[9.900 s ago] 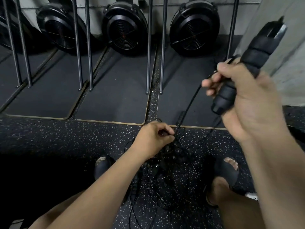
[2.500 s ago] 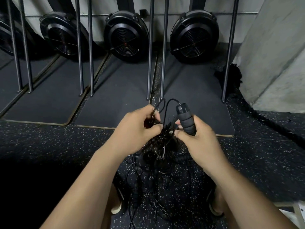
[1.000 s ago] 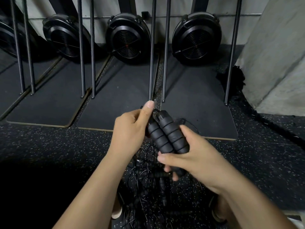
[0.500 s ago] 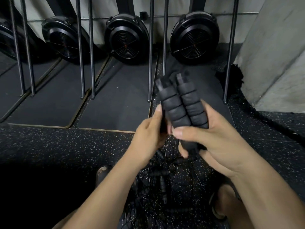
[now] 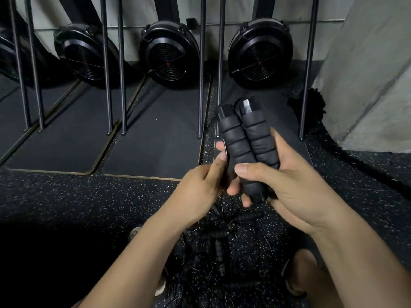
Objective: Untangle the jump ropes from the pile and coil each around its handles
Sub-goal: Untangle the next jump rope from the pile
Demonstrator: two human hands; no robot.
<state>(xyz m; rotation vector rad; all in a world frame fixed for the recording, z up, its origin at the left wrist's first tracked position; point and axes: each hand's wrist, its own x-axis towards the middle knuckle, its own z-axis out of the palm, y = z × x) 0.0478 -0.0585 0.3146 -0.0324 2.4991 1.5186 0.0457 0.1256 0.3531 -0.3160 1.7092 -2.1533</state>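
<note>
While our right hand [image 5: 287, 185] clamps two black ribbed foam handles [image 5: 246, 143] side by side, our left hand [image 5: 200, 192] pinches their thin black cord [image 5: 226, 162]. Coiling looks barely begun, and a tangled pile of black ropes [image 5: 220, 247] lies on the floor below.

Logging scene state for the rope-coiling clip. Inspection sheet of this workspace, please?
Surface: black speckled rubber floor, dark rectangular mats beyond.
Job's things: two black ribbed foam handles held side by side, roughly upright; tangled pile of black jump ropes on the floor below the hands.
Clutter: thick black braided rope along the wall, right.
Grips: right hand wraps both handles; left hand pinches beside them, apparently the thin black cord.
Cables: nothing seen besides the rope cords.
Surroundings: round black fan housings, upright metal poles, grey concrete wall.
</note>
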